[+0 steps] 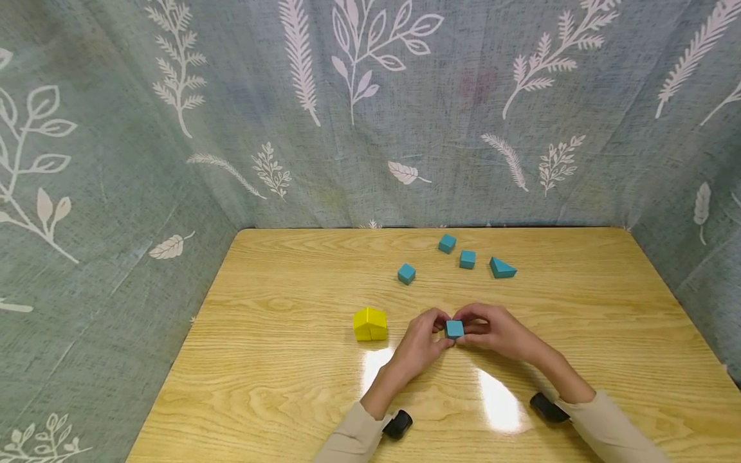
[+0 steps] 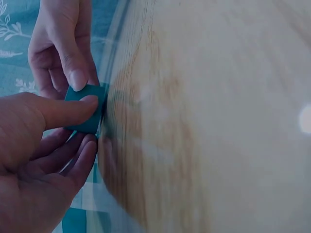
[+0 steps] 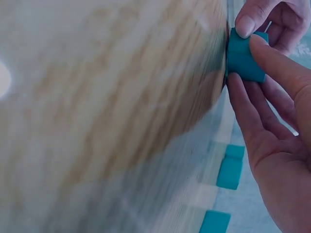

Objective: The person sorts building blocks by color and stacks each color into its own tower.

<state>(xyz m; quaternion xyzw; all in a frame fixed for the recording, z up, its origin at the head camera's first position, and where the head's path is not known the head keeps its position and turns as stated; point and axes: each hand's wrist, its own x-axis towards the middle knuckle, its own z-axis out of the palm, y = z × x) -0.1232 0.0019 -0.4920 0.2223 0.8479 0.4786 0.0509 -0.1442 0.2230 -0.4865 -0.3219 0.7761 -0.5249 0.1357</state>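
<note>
Both hands meet at a blue cube-like block (image 1: 454, 329) on the table. My left hand (image 1: 421, 344) pinches it from the left, thumb on the near face and fingers behind. From the right, my right hand (image 1: 498, 331) grips the same block, its thumb also at the near face. In the left wrist view the two thumbs lie on one face of the block (image 2: 80, 124). A lengthwise line crosses the block (image 3: 247, 60) in the right wrist view. To the left of the hands stands a yellow house-shaped piece (image 1: 370, 324), with seams across it.
Behind the hands lie a blue cube (image 1: 406, 274), a second blue cube (image 1: 447, 244), a third blue cube (image 1: 467, 260) and a blue triangular block (image 1: 502, 268). A patterned curtain (image 1: 359, 148) surrounds the wooden table (image 1: 278, 386). Black wrist devices sit at both sleeves.
</note>
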